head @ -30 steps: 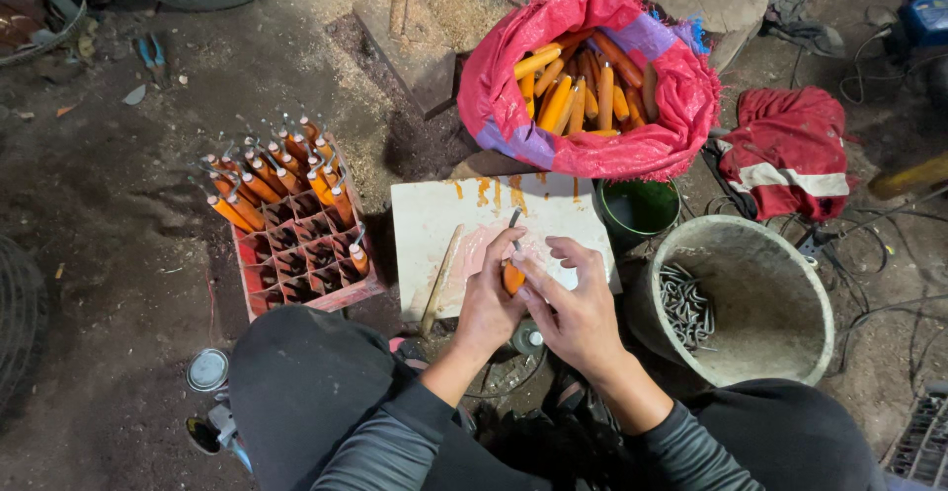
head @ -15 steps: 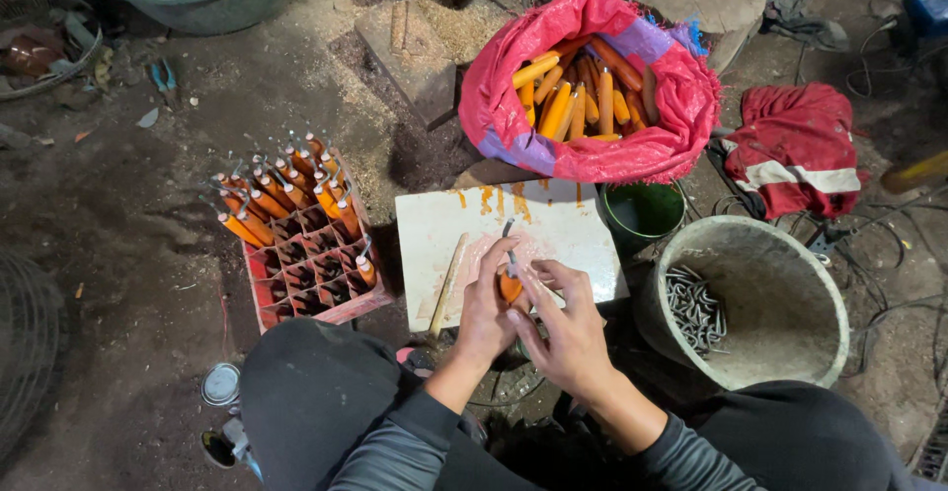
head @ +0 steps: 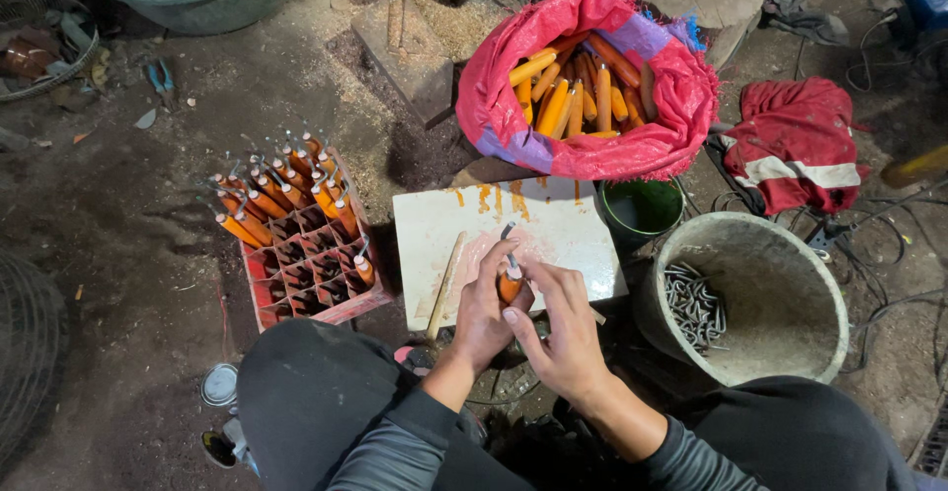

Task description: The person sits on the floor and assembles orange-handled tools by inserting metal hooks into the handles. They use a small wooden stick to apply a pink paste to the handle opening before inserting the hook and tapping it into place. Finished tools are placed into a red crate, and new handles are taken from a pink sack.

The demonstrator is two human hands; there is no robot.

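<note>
Both hands meet over the pale, stained board [head: 553,229]. Left hand [head: 484,303] is closed around a small orange wooden handle [head: 510,287], smooth and rounded, with a thin metal shank [head: 511,249] standing up from it. Right hand [head: 563,328] pinches the same handle from the other side. A slim wooden stick [head: 444,274] lies just beside the left hand.
</note>
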